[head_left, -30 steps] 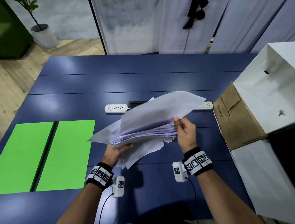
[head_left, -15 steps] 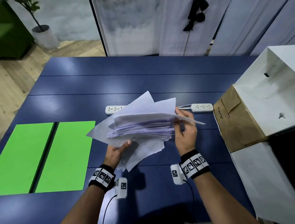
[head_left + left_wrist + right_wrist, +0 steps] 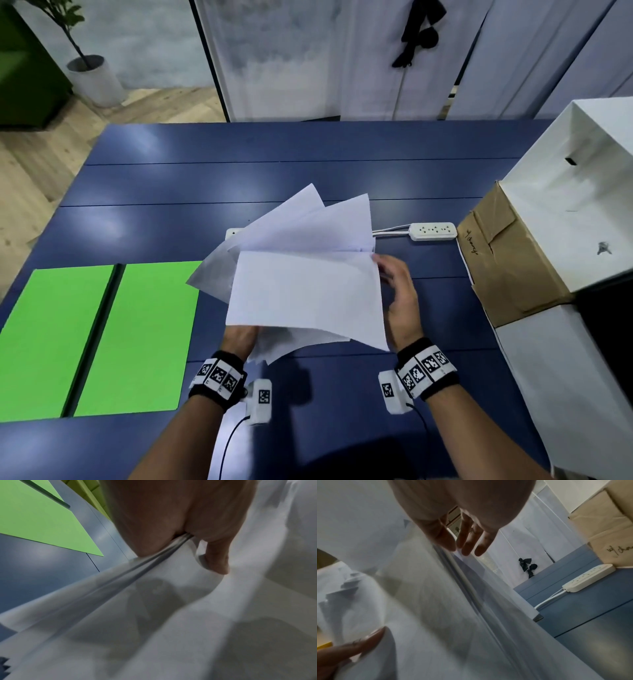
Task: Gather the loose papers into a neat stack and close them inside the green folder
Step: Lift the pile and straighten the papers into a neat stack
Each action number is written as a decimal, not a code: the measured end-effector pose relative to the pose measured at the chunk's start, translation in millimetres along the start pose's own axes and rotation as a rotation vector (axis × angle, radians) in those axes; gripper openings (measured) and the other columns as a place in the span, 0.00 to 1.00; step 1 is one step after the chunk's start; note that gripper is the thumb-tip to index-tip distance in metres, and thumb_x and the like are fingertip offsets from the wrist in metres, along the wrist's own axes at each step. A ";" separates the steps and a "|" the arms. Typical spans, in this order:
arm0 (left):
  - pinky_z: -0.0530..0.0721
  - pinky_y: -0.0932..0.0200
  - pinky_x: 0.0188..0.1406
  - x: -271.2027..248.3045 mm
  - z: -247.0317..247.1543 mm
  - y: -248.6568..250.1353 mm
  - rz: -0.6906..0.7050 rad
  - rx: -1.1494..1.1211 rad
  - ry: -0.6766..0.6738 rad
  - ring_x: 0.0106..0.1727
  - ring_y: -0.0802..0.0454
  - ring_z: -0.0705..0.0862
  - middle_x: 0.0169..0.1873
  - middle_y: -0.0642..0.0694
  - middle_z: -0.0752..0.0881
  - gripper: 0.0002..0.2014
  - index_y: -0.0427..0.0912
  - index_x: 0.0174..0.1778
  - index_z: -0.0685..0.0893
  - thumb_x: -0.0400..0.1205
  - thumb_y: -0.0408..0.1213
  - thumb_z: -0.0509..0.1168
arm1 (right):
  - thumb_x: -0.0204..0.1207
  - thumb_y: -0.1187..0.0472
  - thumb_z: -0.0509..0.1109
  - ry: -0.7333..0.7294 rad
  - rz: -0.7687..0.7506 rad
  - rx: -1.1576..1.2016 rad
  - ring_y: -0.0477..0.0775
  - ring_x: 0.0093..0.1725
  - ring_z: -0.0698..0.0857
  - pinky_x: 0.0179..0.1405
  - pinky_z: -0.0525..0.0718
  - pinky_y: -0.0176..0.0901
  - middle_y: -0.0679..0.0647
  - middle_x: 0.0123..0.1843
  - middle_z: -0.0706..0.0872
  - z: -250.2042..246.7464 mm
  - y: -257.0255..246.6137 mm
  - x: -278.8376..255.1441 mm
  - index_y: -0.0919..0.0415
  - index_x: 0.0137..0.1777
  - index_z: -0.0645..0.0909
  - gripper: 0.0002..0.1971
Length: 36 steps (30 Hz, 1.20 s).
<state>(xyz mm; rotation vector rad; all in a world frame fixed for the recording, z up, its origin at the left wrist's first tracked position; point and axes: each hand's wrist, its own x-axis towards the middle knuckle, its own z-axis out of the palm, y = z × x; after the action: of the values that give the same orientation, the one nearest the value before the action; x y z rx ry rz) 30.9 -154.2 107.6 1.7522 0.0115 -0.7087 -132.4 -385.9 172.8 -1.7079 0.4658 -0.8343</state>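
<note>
A loose bundle of white papers [image 3: 305,291] is held up over the blue table [image 3: 308,147], fanned and uneven, its top sheet facing me. My left hand [image 3: 239,339] grips the bundle's near left corner; the left wrist view shows its thumb [image 3: 219,561] pressed on the sheets [image 3: 154,615]. My right hand [image 3: 400,298] is at the bundle's right edge, fingers [image 3: 467,540] nearly straight along the sheet edges [image 3: 419,601] and thumb [image 3: 359,646] on the other face. The green folder [image 3: 137,335] lies open and flat to the left, also seen as a corner [image 3: 34,520].
A white power strip [image 3: 433,231] with its cable lies behind the right hand, also seen low on the table [image 3: 589,577]. A second strip [image 3: 233,233] is mostly hidden behind the papers. A brown cardboard box [image 3: 507,260] and tall white boxes [image 3: 565,205] crowd the table's right side.
The bundle has tipped from lying flat to facing me, and the lifted top sheets have come down onto it. My right hand slid nearer along the right edge; the left hand kept its hold.
</note>
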 end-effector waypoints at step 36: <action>0.86 0.49 0.46 -10.0 5.8 24.5 0.095 -0.265 -0.067 0.39 0.45 0.88 0.37 0.39 0.90 0.12 0.31 0.46 0.90 0.71 0.33 0.80 | 0.71 0.39 0.80 -0.149 0.452 0.016 0.50 0.44 0.81 0.54 0.85 0.57 0.71 0.46 0.89 18.1 25.8 38.9 0.74 0.49 0.84 0.32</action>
<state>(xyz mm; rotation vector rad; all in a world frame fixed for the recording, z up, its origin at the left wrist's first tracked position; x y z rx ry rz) 29.0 -163.5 133.0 1.4659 -0.0228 -0.6642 -90.2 -408.0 157.5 -1.5520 0.7064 -0.3800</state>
